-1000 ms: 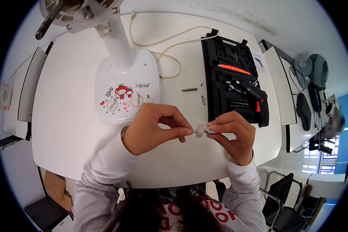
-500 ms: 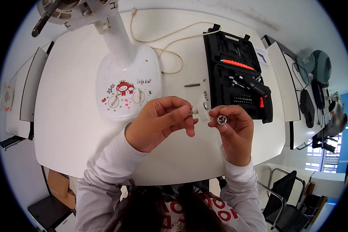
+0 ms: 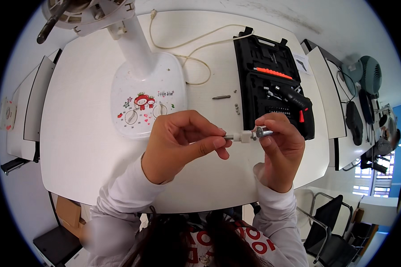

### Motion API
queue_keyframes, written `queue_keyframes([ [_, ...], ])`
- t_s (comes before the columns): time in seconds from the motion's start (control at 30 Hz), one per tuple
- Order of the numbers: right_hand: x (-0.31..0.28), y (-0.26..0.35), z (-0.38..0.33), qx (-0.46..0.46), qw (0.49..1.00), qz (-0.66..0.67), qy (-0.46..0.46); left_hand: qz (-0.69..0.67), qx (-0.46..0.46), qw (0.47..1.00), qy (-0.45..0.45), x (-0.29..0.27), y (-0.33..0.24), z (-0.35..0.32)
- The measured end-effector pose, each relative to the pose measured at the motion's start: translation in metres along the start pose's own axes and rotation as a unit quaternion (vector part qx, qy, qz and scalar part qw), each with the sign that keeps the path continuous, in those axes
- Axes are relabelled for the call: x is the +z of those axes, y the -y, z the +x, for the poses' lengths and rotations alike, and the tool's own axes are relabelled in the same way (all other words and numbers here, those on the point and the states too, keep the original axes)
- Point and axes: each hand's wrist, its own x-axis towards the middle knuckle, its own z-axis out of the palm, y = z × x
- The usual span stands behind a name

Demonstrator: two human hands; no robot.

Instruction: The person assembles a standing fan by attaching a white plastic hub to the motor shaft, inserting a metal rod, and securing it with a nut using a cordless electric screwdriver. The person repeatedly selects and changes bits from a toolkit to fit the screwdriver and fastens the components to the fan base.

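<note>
My left hand [image 3: 178, 144] pinches the shank of a metal bolt [image 3: 228, 137] between thumb and fingertips. A small white plastic piece [image 3: 243, 136] sits on the bolt, to the right of those fingertips. A short silver socket [image 3: 264, 131] is gripped between the thumb and fingers of my right hand [image 3: 284, 151]. The socket lies sideways close to the right end of the white piece; whether they touch I cannot tell. Both hands are above the table's near half, in front of a white fan base [image 3: 120, 100] with knobs and cartoon prints.
An open black tool case [image 3: 243, 84] holds a black power screwdriver [image 3: 294, 97], an orange flexible shaft [image 3: 274, 73] and several bits. A loose bit [image 3: 221, 97] and small screws [image 3: 237, 109] lie left of it. A cable [image 3: 200, 83] curls across the white table [image 3: 84, 151].
The white piece has turned, and the bolt now shows lengthwise. My right hand has tilted the socket from end-on to sideways and moved slightly right.
</note>
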Motion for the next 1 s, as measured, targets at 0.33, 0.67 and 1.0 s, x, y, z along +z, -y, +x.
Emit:
queue_keyframes([
  [0.33, 0.0, 0.014, 0.005, -0.028, 0.99, -0.141, 0.004, 0.053, 0.061, 0.997, -0.019, 0.004, -0.002, -0.003],
  [0.67, 0.011, 0.027, 0.005, -0.056, 0.966, -0.251, -0.014, -0.106, -0.083, 0.988, 0.076, -0.01, 0.021, 0.006],
  [1.0, 0.016, 0.045, 0.009, -0.182, 0.891, -0.409, 0.079, -0.162, -0.112, 0.971, 0.135, -0.014, 0.042, 0.011],
])
